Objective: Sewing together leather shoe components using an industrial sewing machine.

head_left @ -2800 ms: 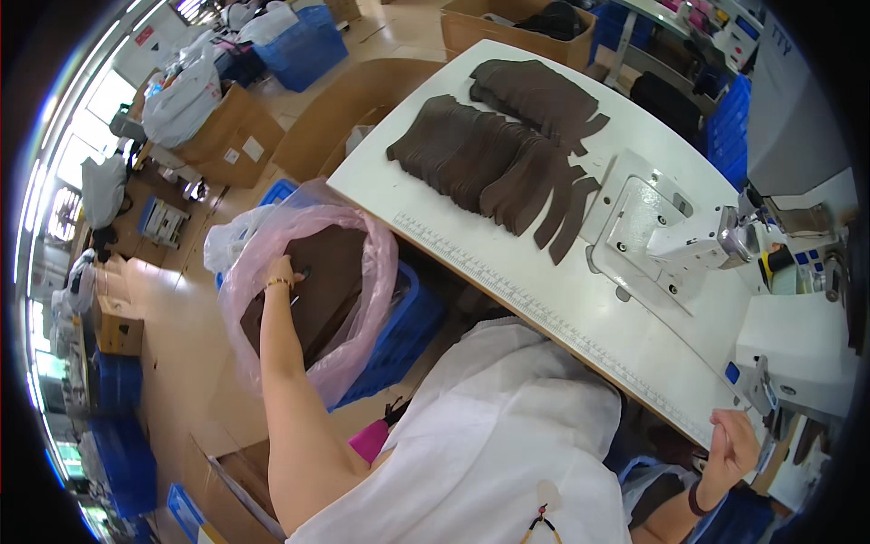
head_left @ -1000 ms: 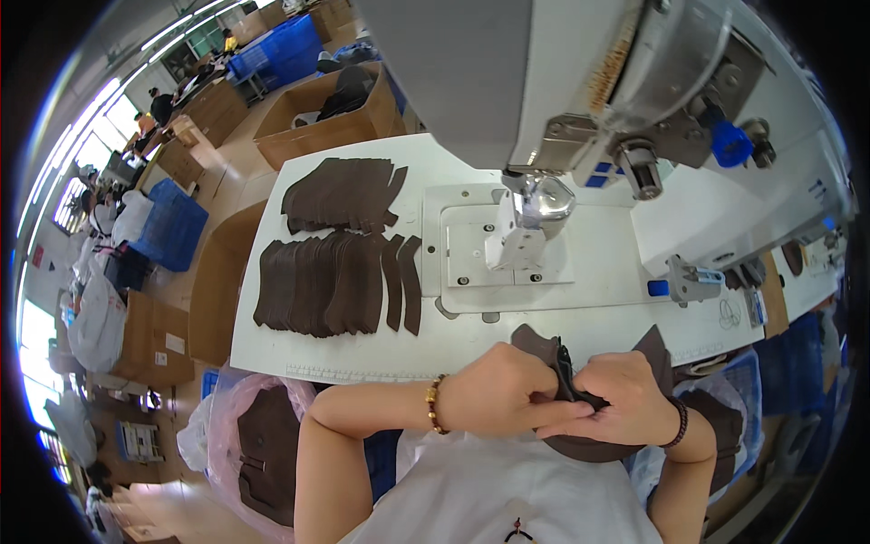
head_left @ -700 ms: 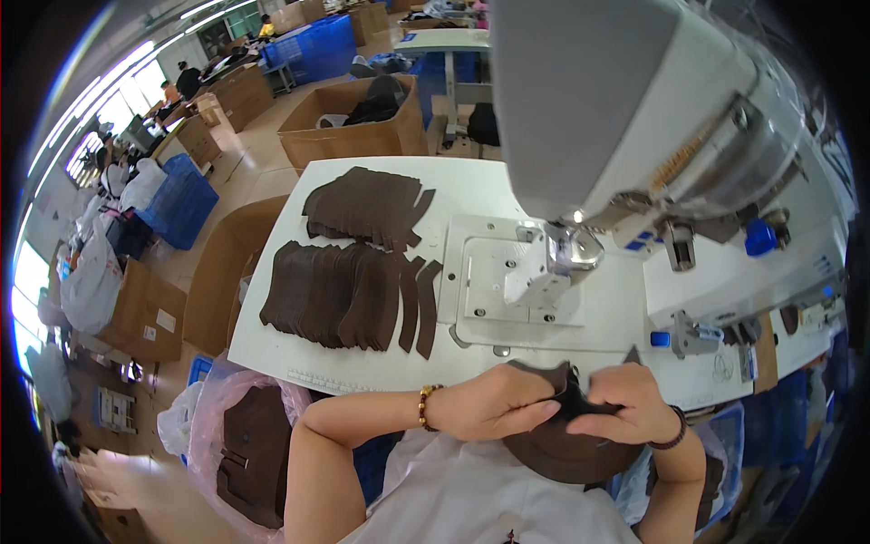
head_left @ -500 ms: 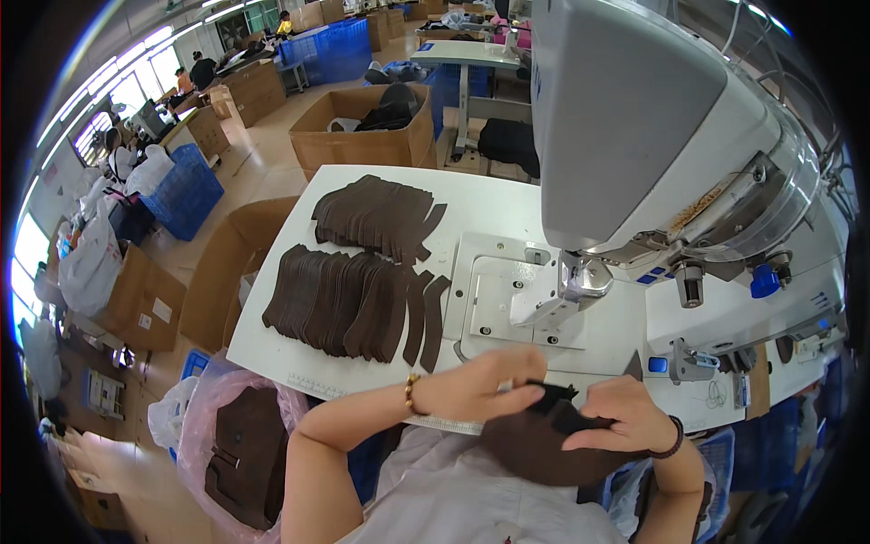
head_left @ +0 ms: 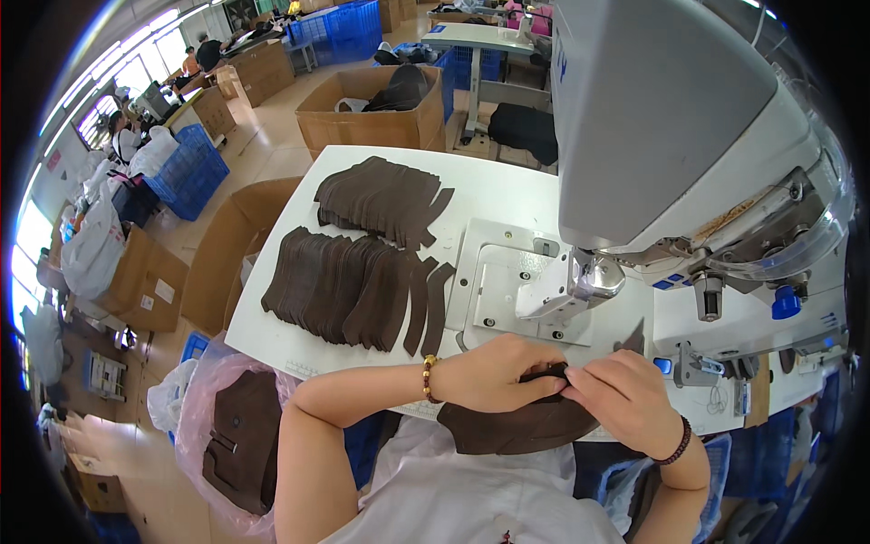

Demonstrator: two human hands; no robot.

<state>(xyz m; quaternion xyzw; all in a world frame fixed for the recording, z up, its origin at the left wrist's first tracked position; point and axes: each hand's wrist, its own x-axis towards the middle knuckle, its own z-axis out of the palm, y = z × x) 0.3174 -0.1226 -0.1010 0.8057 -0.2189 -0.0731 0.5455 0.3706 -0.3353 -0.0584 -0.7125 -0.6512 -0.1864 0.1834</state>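
Observation:
A dark brown panel [head_left: 512, 430] of leather-like material hangs across my lap at the table's front edge. My left hand [head_left: 494, 372] pinches its upper edge between thumb and fingers, around a black folded part. Right beside it, my right hand [head_left: 625, 394] grips the same edge with its fingertips, almost touching the left thumb. Just beyond my hands stands the work head of a large grey and white sewing machine [head_left: 666, 127], with its metal clamp foot [head_left: 548, 295] over a white plate. What lies under my fingers is partly hidden.
Two fanned rows of brown cut strips, a far row [head_left: 376, 195] and a near row [head_left: 340, 286], lie on the white table [head_left: 507, 186] to the left. A pink plastic bag [head_left: 195, 435] holds brown panels at lower left. Cardboard boxes [head_left: 372, 122] and blue crates [head_left: 190, 172] stand beyond.
My hands have drawn together at the panel's upper edge, the right moving left and slightly up. The panel has turned and shifted left, and its black part is now mostly covered by my fingers.

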